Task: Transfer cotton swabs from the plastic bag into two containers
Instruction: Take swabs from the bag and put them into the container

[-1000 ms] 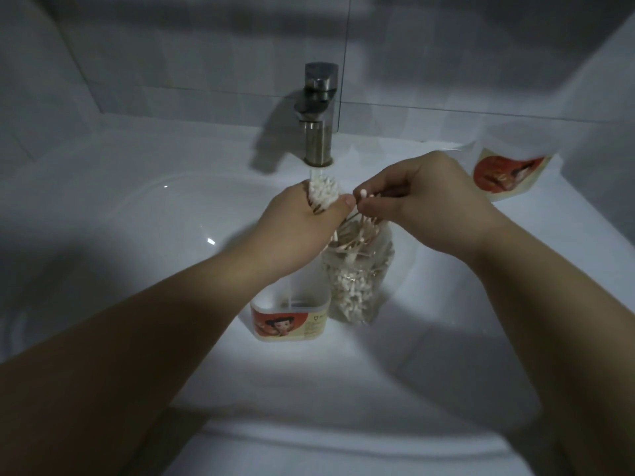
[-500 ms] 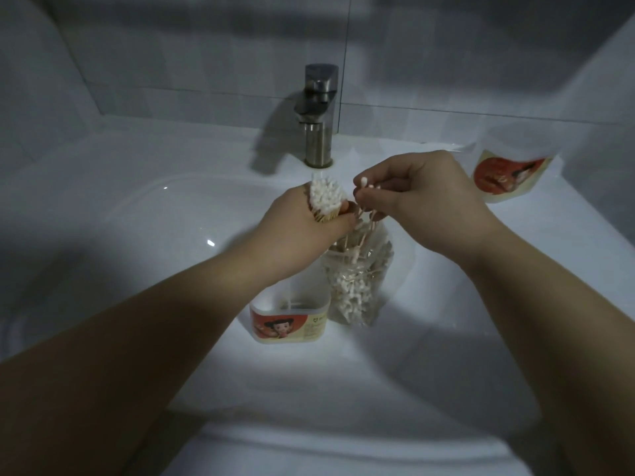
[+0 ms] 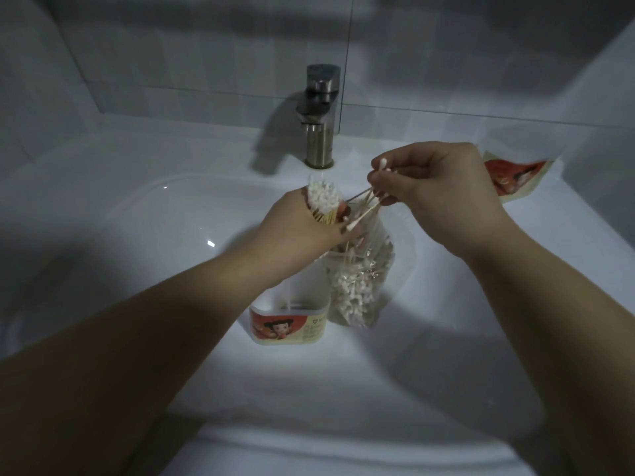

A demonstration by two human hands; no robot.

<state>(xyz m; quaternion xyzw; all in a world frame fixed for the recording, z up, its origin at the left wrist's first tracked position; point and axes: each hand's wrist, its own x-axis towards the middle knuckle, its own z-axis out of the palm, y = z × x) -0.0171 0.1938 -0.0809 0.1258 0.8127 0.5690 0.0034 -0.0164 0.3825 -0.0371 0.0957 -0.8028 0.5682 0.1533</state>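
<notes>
Right hand (image 3: pixel 436 194) has lifted swabs (image 3: pixel 365 210), pinched in its grip, above plastic bag (image 3: pixel 360 286)

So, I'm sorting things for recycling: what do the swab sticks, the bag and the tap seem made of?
The swab sticks look like wood or bamboo: pale tan, matte. The bag is thin clear plastic: see-through, crinkled, glossy. The tap looks like brushed metal, probably steel: dull grey sheen.

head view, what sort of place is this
Most likely a bathroom: a white ceramic sink set in a counter, a metal faucet standing behind the basin, and a tiled wall at the back.
</notes>
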